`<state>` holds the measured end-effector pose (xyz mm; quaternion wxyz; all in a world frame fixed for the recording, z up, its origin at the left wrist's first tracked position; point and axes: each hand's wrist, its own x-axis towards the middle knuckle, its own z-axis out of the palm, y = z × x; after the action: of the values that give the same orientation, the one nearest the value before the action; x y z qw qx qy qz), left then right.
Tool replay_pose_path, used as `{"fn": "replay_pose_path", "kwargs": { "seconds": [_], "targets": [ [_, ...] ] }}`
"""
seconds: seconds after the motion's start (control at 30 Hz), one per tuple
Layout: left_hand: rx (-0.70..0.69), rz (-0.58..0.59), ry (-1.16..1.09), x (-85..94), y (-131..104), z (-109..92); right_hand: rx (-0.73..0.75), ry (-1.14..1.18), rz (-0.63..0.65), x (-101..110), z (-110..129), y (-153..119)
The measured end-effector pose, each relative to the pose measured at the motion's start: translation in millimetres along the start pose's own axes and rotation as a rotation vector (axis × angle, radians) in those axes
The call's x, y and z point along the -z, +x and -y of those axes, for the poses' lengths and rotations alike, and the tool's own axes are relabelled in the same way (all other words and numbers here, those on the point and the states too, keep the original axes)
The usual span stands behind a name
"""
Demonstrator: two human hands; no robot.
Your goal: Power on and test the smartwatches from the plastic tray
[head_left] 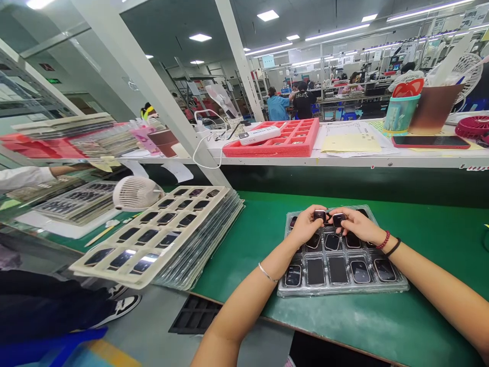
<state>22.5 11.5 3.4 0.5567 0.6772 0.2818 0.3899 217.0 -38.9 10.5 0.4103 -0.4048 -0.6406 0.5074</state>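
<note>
Head view: the left hand point(308, 224) has its thumb and fingers closed in a pinch on a watch point(320, 216). The right hand point(357, 225) pinches a second watch point(338, 219) just beside it, its fingers curled with little gap. Both watches are above the far part of the clear tray point(284, 292), which lies on the green bench point(439, 244) with more in its pockets; they look like strapless cases, though the fingers hide much of them. Each should be light and stiff, with a slick, scratchable face, best held by its side edges, clear of the glass.
</note>
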Motion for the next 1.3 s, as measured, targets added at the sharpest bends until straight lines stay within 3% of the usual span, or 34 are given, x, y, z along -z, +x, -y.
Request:
{"fn": "replay_pose_path", "kwargs": {
  "seconds": [0.43, 1.3],
  "targets": [
    [-0.069, 0.02, 0.027, 0.8, 1.8, 6.3, 0.034, 0.046, 0.0, 2.3, 1.8, 0.8],
    [-0.008, -0.026, 0.013, -1.3, -2.4, -4.0, -0.001, 0.023, -0.03, 1.4, 6.8, -0.9]
  ]
}}
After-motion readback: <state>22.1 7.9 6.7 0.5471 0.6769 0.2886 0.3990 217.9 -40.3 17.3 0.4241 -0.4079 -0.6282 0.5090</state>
